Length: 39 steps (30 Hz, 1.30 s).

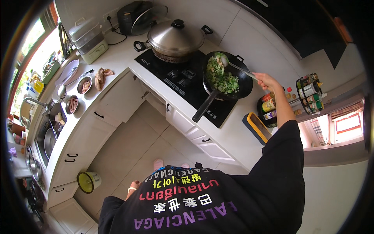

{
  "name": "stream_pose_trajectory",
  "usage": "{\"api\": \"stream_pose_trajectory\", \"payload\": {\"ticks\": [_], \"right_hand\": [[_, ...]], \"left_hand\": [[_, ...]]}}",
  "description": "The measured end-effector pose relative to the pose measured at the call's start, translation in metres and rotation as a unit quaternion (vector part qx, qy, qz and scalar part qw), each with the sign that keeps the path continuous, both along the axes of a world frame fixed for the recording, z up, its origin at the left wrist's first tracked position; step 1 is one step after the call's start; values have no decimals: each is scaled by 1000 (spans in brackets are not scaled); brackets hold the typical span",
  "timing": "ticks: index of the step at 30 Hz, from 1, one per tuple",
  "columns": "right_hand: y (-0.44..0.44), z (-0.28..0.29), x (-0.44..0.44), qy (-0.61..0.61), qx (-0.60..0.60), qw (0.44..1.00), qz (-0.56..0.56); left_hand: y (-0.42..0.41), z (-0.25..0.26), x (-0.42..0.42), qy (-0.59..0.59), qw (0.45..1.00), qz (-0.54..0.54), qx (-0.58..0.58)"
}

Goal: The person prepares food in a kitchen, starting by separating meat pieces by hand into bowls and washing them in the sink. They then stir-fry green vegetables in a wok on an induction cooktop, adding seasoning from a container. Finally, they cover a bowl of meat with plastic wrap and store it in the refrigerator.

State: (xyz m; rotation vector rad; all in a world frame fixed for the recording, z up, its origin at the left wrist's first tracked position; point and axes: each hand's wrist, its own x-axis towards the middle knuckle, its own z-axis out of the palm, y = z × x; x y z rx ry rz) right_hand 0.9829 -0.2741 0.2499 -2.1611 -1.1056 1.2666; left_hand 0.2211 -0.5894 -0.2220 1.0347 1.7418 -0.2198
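My right hand (266, 81) grips the handle of a metal spatula (243, 69), its blade down among chopped green vegetables (223, 80) in a dark wok (244, 83). Paler pieces are mixed in near the blade. The wok rests on the right side of a black glass cooktop (175, 74), and its long handle (205, 106) points toward me, held by neither hand. My left hand (135, 185) hangs low beside my body, a white band on the wrist. Its fingers are partly hidden by my shirt, and I cannot tell whether they hold anything.
A lidded steel pot (176, 38) stands left of the wok. Spice racks (267, 106) and a yellow-edged box (258, 128) lie under my right arm. Small bowls of meat (84, 84) and a cloth (102, 77) are on the left counter, by the sink (43, 152). A bin (89, 181) stands on the floor.
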Motion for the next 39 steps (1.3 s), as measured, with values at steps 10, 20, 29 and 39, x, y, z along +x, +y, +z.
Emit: {"api": "stream_pose_trajectory", "payload": {"ticks": [10, 20, 29, 39], "right_hand": [[-103, 66, -75, -470, 102, 840, 250], [-139, -14, -57, -366, 155, 902, 170], [-114, 26, -29, -231, 3, 972, -52], [-30, -33, 21, 63, -30, 997, -39]], "left_hand": [[33, -26, 17, -16, 996, -87, 21], [100, 35, 58, -10, 990, -140, 26], [75, -2, 12, 37, 991, -128, -8], [23, -3, 1, 30, 996, -77, 36]]}}
